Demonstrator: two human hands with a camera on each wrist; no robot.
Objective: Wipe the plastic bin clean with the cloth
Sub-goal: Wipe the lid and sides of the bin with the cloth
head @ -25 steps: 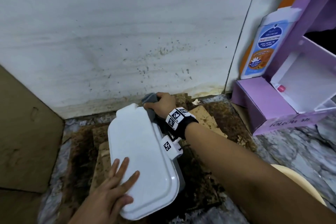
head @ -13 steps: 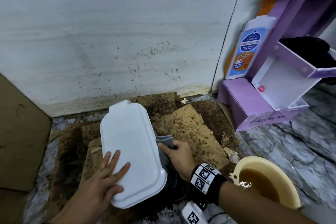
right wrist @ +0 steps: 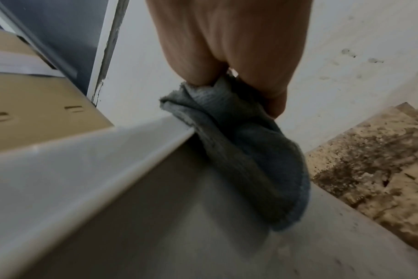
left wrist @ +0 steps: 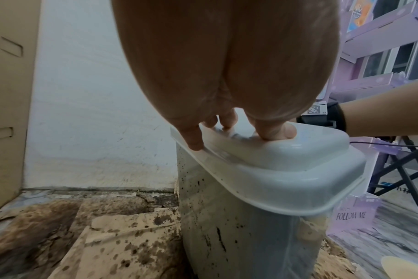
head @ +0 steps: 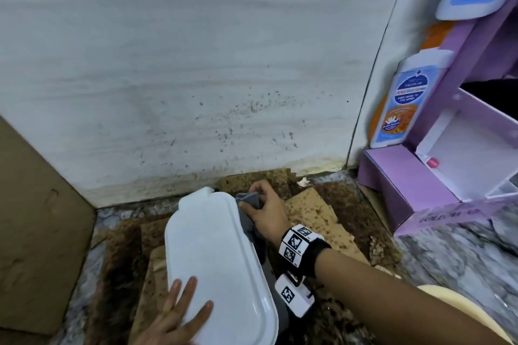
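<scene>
A tall translucent plastic bin with a white lid stands on stained cardboard near the wall. Dark specks mark its side in the left wrist view. My left hand lies flat on the near end of the lid, fingers straight, pressing down. My right hand grips a bunched grey cloth against the bin's right side, just under the lid's far edge. In the right wrist view the cloth hangs from my fingers against the bin wall.
A speckled white wall rises behind the bin. Brown cardboard leans at the left. A purple shelf unit with bottles stands at the right. A cream bowl sits near my right forearm. Wet stained cardboard covers the floor.
My right hand with the cloth has slid from the near part of the bin's right side back up to its far end. The left hand stays on the lid.
</scene>
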